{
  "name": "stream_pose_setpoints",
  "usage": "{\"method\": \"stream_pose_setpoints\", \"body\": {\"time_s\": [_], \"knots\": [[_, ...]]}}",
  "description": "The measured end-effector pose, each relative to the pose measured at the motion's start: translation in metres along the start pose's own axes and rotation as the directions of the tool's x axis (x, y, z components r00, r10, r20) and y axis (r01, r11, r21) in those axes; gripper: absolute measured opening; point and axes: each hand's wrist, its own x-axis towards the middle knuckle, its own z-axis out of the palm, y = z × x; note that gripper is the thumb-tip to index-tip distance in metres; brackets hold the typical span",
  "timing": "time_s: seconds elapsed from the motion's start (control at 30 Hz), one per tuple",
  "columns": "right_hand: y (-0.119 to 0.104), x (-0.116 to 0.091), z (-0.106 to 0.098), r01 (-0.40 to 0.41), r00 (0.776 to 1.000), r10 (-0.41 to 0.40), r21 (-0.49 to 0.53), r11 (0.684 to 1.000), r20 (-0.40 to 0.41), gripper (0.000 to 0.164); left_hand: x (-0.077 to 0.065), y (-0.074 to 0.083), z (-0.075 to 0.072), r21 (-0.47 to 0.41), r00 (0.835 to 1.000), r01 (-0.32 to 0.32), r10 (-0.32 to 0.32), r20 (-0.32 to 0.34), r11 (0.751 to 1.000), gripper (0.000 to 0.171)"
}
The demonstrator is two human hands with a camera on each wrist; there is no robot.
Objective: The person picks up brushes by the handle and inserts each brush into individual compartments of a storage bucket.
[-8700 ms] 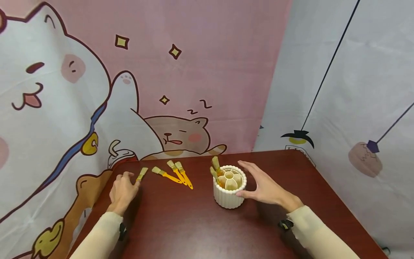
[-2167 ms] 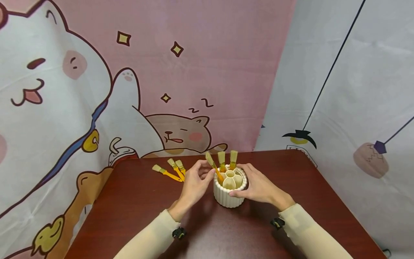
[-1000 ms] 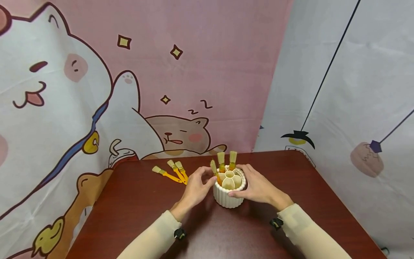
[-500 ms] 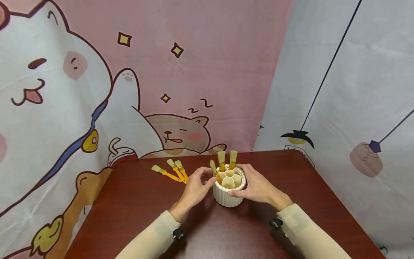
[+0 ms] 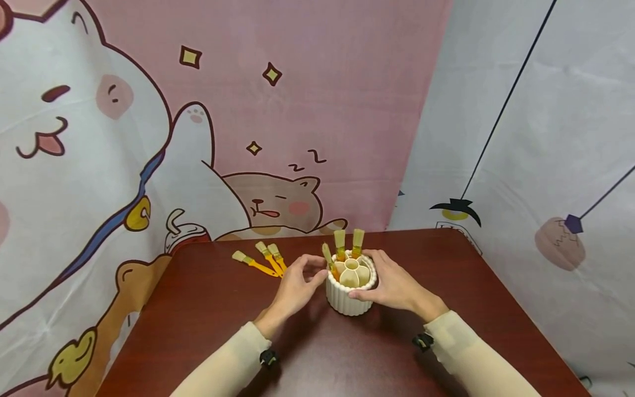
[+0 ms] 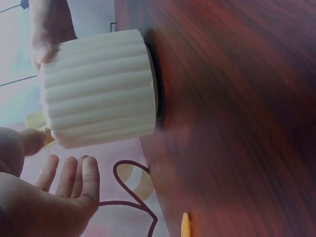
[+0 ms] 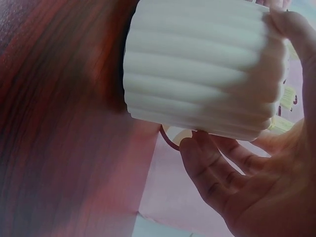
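A white ribbed round brush holder [image 5: 347, 302] with petal-shaped compartments stands upright on the table. Three yellow-handled brushes rise bristles-up from it: two at the back, and one brush [image 5: 327, 256] leaning at the left rim. My right hand [image 5: 399, 288] grips the holder from the right, thumb at the near rim and fingers behind. At the left rim my left hand [image 5: 294, 286] has loosely bent, spread fingers, the thumb tip just beside the leaning brush. In the left wrist view, those fingers [image 6: 89, 173] hold nothing; the brush handles are hidden inside the holder.
Three more brushes [image 5: 270, 259] lie fanned out on the dark red table [image 5: 223, 331], left of the holder near the back edge. A cartoon-printed cloth [image 5: 347, 110] hangs behind the table and along its sides.
My left hand carried a brush from the far left into the holder, then eased its fingers off it. The holder has turned, shifting its two other brushes to the back. My right hand closed round it.
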Motion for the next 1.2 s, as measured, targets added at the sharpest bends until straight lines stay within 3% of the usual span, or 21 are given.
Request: {"method": "stream_pose_setpoints", "body": {"time_s": [0.4,0.57,0.8,0.93,1.2], "knots": [[-0.002,-0.001,-0.003,-0.008,1.000,0.008,-0.053,0.999,-0.004,0.122,-0.003,-0.007,-0.019,0.050,0.999,0.016,-0.014,-0.046,0.999,0.033],[-0.002,-0.001,-0.006,-0.012,1.000,0.012,-0.075,0.997,0.007,0.124,-0.005,-0.013,-0.031,0.115,0.997,0.030,-0.021,-0.076,0.993,0.030],[0.000,-0.002,-0.011,-0.012,1.000,0.013,-0.062,0.998,0.015,0.116,-0.006,-0.031,-0.046,0.197,0.993,0.049,-0.027,-0.111,0.979,0.029],[0.003,0.001,-0.014,0.006,1.000,-0.005,-0.020,1.000,0.030,0.111,-0.005,-0.045,-0.055,0.279,0.988,0.094,-0.055,-0.146,0.956,0.032],[0.015,0.007,-0.022,0.047,0.995,-0.054,0.084,0.995,0.083,0.103,-0.005,-0.068,-0.075,0.443,0.964,0.239,-0.156,-0.216,0.864,0.042]]}}
